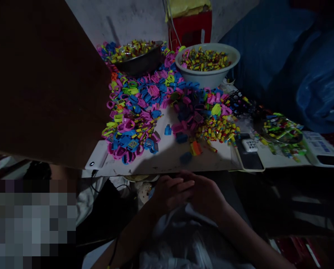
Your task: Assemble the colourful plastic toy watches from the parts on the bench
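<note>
My left hand (171, 191) and my right hand (205, 192) meet over my lap, just below the table's front edge. The left fingers are bent and lie against the right hand; both hands look closed together. Anything between them is hidden, and the light is dim. On the table (167, 158) above them lie a dark blue plastic piece (186, 157), an orange piece (196, 148) and a blue piece (168, 130). A heap of pink, blue and yellow plastic pieces resembling toy watches (133, 143) spreads at the left. Small yellow-and-red pieces (219, 129) are piled at the right.
A dark bowl (141, 64) and a white basin (207, 77), both full of small yellow pieces, stand at the back. A phone (249, 157) carries a white case. A large brown box (43, 82) blocks the left; blue plastic sheeting (278, 63) hangs right.
</note>
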`<state>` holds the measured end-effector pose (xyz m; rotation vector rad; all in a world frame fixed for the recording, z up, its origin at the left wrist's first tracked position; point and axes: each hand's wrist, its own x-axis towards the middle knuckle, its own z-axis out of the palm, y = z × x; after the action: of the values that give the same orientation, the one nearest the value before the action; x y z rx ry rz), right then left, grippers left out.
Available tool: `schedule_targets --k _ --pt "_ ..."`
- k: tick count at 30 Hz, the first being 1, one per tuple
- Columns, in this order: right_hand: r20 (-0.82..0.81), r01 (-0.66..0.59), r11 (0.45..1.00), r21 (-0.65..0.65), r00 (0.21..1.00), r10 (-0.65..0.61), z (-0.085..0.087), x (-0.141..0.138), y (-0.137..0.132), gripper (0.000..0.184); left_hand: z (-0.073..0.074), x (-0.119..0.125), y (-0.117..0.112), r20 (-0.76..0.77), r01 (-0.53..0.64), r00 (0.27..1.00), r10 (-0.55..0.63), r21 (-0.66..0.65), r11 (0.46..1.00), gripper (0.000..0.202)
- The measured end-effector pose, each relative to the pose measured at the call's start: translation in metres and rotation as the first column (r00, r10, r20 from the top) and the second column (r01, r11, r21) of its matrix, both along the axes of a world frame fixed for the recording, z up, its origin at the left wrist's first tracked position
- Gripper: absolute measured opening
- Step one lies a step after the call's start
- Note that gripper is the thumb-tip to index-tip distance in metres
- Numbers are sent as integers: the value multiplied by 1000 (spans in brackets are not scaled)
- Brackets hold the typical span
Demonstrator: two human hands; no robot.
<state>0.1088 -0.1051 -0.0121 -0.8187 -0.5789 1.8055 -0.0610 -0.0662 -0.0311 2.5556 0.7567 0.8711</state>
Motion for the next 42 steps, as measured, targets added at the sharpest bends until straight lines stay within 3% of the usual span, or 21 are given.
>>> schedule_targets --k 3,6,9,12,15,16,19,20,21,26,28,31,32,34,37,39,40,42 --pt "-39 217 974 -72 975 -220 0 21 8 25 2 5 7 -39 70 997 -66 99 993 28" --pt "66 434 897 90 896 -440 -6 43 15 11 -4 18 22 -3 -113 994 113 -40 993 28" --pt "287 428 859 280 817 -501 -21 62 20 20 -21 35 42 51 -293 950 309 -203 934 36" --pt "610 350 826 441 558 -562 -35 84 27 16 -38 48 60 22 -329 939 343 -237 914 50" --pt "729 282 817 502 370 -576 -41 104 42 9 -47 55 68 -20 -315 945 326 -328 891 52" --pt "790 223 832 507 265 -553 -42 109 48 12 -48 56 69 -20 -305 947 320 -363 881 50" --pt "907 28 917 397 -161 -388 -44 114 63 24 -47 57 67 8 -282 950 313 -410 867 44" --pt "909 5 937 348 -248 -336 -46 114 66 25 -45 56 65 37 -273 946 321 -437 857 43" --pt "913 8 947 320 -270 -306 -49 113 68 24 -42 55 62 79 -261 937 340 -486 834 42" --pt "942 73 942 327 -97 -320 -52 101 54 19 -11 44 39 260 -118 856 446 -743 659 38" --pt "915 91 922 376 123 -385 -42 89 40 21 4 40 28 285 -49 863 418 -775 630 38" --pt "679 156 910 384 620 -393 -19 66 19 24 22 38 13 333 53 856 397 -818 573 46" --pt "591 162 923 348 727 -350 -11 60 14 24 26 38 10 354 85 844 403 -830 551 51" --pt "457 172 947 271 843 -284 1 49 6 22 33 39 4 394 140 814 427 -846 514 59" --pt "438 237 944 228 841 -317 2 43 2 18 38 39 2 412 185 788 458 -867 463 55" --pt "575 216 934 285 741 -347 -12 42 2 14 36 37 6 401 179 778 483 -879 442 51" --pt "671 136 936 324 664 -329 -22 41 2 12 33 35 10 391 160 774 498 -882 443 49" --pt "862 -154 934 323 456 -222 -47 38 1 15 25 32 18 360 95 765 533 -883 460 47"
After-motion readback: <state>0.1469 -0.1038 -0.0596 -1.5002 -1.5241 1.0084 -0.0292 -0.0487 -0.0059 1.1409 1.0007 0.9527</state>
